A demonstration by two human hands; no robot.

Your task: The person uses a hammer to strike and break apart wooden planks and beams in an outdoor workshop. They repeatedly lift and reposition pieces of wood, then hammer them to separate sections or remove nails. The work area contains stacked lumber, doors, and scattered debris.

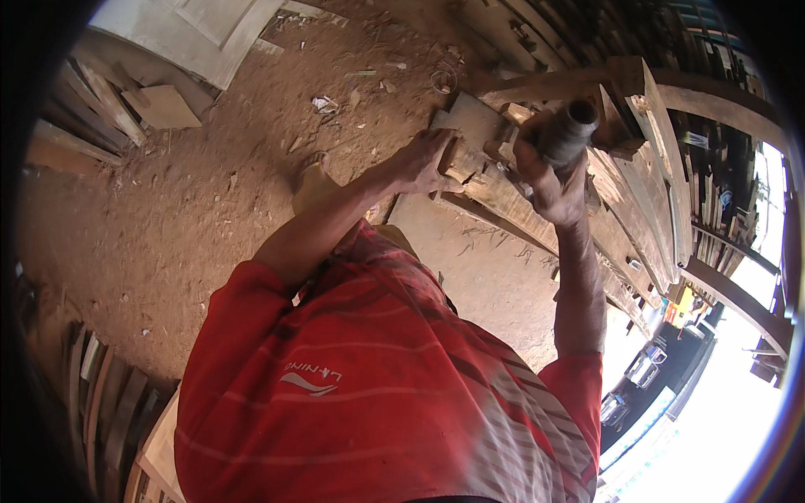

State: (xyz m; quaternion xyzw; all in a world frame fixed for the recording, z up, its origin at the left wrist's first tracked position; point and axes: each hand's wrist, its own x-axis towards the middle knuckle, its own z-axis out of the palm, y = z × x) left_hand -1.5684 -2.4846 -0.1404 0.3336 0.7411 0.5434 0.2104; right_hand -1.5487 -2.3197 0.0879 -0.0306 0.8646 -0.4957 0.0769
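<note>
My right hand (549,180) is raised over the timber, its fingers wrapped round a thick grey cylinder (566,138) that looks like a piece of metal pipe with a round, narrower end. Whether the cylinder has a handle cannot be made out. At the near end of a wooden beam (503,197), my left hand (426,159) is closed against a small wooden block (457,159). Part of the left grip is hidden by the fingers. A flat grey board (474,120) lies just beyond the block.
Long timbers (633,189) and an upright post (662,151) crowd the right side. Stacked planks (101,109) lean at the far left, below a pale door panel (189,29). More boards (105,402) stand at the lower left. Wood scraps litter the dirt floor (226,180).
</note>
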